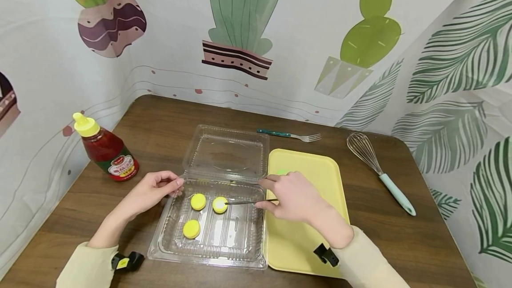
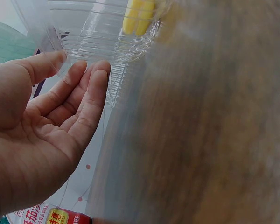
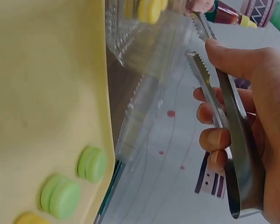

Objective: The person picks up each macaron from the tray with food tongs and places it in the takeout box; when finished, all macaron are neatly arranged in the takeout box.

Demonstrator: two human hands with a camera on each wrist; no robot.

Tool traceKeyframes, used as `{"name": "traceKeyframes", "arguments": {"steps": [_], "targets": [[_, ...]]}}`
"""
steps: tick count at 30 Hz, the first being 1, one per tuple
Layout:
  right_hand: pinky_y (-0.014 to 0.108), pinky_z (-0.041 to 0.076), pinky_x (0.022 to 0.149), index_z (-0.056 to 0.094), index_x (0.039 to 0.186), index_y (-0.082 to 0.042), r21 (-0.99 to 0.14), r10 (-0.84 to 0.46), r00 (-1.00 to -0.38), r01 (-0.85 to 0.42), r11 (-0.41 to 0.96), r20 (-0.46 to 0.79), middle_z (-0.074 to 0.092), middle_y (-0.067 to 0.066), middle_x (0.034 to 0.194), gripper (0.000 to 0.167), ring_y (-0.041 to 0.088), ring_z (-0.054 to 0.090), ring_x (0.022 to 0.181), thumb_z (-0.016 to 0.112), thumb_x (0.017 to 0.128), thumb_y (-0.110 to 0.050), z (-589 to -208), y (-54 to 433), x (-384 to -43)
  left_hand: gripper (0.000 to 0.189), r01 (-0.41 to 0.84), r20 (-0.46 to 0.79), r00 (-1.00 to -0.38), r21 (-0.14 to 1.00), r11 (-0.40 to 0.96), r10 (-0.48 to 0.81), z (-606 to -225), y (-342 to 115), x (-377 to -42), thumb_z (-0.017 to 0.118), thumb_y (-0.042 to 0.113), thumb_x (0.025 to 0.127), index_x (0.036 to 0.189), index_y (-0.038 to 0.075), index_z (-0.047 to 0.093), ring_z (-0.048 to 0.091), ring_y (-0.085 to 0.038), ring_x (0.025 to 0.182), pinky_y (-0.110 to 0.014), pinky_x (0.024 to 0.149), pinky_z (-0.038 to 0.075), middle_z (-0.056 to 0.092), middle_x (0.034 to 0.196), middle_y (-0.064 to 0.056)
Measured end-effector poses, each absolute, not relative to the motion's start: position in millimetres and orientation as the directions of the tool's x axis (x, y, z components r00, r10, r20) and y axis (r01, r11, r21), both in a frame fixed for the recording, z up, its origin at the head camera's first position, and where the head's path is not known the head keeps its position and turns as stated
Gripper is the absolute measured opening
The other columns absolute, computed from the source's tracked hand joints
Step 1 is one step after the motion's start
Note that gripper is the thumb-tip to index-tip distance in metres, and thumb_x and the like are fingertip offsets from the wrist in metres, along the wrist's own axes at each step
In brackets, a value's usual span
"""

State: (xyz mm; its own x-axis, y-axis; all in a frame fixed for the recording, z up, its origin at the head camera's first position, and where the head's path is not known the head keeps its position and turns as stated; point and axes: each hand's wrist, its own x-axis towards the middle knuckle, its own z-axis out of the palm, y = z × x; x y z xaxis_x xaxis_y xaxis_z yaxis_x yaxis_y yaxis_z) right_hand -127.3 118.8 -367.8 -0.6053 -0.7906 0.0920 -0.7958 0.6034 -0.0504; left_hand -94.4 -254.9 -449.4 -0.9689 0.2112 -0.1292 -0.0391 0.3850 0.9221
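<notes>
My left hand (image 1: 154,190) holds the rim of a clear plastic clamshell box (image 1: 230,252) at its left side near the hinge, thumb and fingers on the edge. The box lies open with its lid (image 1: 228,152) folded back. Inside sit three yellow macarons (image 1: 191,229). My right hand (image 1: 294,197) grips metal tongs (image 3: 238,135) above the box's right side. In the head view the tongs' tip overlaps one yellow macaron (image 1: 219,205). The right wrist view shows the tongs' toothed ends spread apart with nothing between them.
A yellow tray (image 1: 304,252) stands right of the box, with green macarons (image 3: 64,197) and part of a yellow one (image 3: 31,218). Behind lie a fork (image 1: 306,138) and, at right, a whisk (image 1: 380,170). A red sauce bottle (image 1: 108,150) stands at left.
</notes>
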Motion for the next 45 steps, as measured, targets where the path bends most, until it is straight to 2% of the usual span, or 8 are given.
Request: {"name": "traceKeyframes", "arguments": {"steps": [10, 17, 20, 29, 37, 45], "targets": [[0.029, 0.044, 0.051, 0.071, 0.109, -0.014, -0.03, -0.755, -0.614, -0.78, 0.625, 0.231, 0.065, -0.01, 0.081, 0.043, 0.006, 0.05, 0.051, 0.077, 0.084, -0.048, -360.5, 148.2, -133.7, 0.024, -0.034, -0.126, -0.968, 0.924, 0.381, 0.218, -449.3, -254.4, -95.0, 0.064, 0.023, 0.1, 0.101, 0.0, 0.067, 0.064, -0.017, 0.076, -0.029, 0.065, 0.052, 0.07, 0.087, -0.01], [0.026, 0.039, 0.048, 0.071, 0.108, -0.015, -0.045, -0.701, -0.661, -0.735, 0.676, 0.267, 0.061, -0.01, 0.075, 0.04, 0.003, 0.044, 0.049, 0.079, 0.082, -0.045, -357.2, 167.2, -141.1, 0.024, -0.038, -0.128, -0.968, 0.925, 0.378, 0.216, -449.5, -254.6, -94.5, 0.064, 0.022, 0.1, 0.102, -0.001, 0.067, 0.065, -0.017, 0.077, -0.029, 0.066, 0.053, 0.071, 0.087, -0.01], [0.026, 0.036, 0.048, 0.072, 0.109, -0.015, -0.06, -0.674, -0.691, -0.709, 0.703, 0.26, 0.055, -0.01, 0.07, 0.041, 0.002, 0.041, 0.05, 0.079, 0.082, -0.045, -356.6, 176.3, -144.6, 0.024, -0.035, -0.125, -0.968, 0.926, 0.377, 0.218, -449.6, -254.5, -94.4, 0.064, 0.022, 0.1, 0.102, -0.001, 0.067, 0.065, -0.017, 0.077, -0.029, 0.066, 0.053, 0.071, 0.087, -0.01], [0.026, 0.031, 0.045, 0.073, 0.109, -0.013, -0.08, -0.606, -0.765, -0.633, 0.77, 0.216, 0.054, -0.009, 0.071, 0.044, 0.005, 0.041, 0.051, 0.079, 0.082, -0.047, -364.9, 203.3, -158.3, 0.024, -0.048, -0.137, -0.968, 0.922, 0.383, 0.209, -448.0, -254.4, -94.1, 0.064, 0.024, 0.1, 0.102, 0.0, 0.067, 0.064, -0.017, 0.076, -0.029, 0.063, 0.051, 0.07, 0.087, -0.01], [0.027, 0.029, 0.044, 0.072, 0.103, -0.015, -0.094, -0.593, -0.787, -0.612, 0.785, 0.166, 0.047, -0.011, 0.065, 0.035, 0.006, 0.039, 0.051, 0.078, 0.083, -0.044, -376.5, 214.1, -164.7, 0.025, -0.058, -0.147, -0.967, 0.922, 0.383, 0.207, -448.0, -254.8, -93.9, 0.064, 0.025, 0.1, 0.102, 0.0, 0.067, 0.063, -0.017, 0.076, -0.029, 0.061, 0.051, 0.07, 0.087, -0.01], [0.028, 0.03, 0.043, 0.072, 0.1, -0.013, -0.094, -0.581, -0.809, -0.588, 0.803, 0.093, 0.042, -0.013, 0.06, 0.034, 0.006, 0.038, 0.05, 0.078, 0.084, -0.043, -388.5, 220.2, -169.5, 0.025, -0.049, -0.139, -0.967, 0.924, 0.379, 0.213, -448.9, -255.1, -94.2, 0.064, 0.024, 0.099, 0.101, -0.001, 0.067, 0.064, -0.017, 0.076, -0.029, 0.063, 0.051, 0.07, 0.087, -0.01]]}}
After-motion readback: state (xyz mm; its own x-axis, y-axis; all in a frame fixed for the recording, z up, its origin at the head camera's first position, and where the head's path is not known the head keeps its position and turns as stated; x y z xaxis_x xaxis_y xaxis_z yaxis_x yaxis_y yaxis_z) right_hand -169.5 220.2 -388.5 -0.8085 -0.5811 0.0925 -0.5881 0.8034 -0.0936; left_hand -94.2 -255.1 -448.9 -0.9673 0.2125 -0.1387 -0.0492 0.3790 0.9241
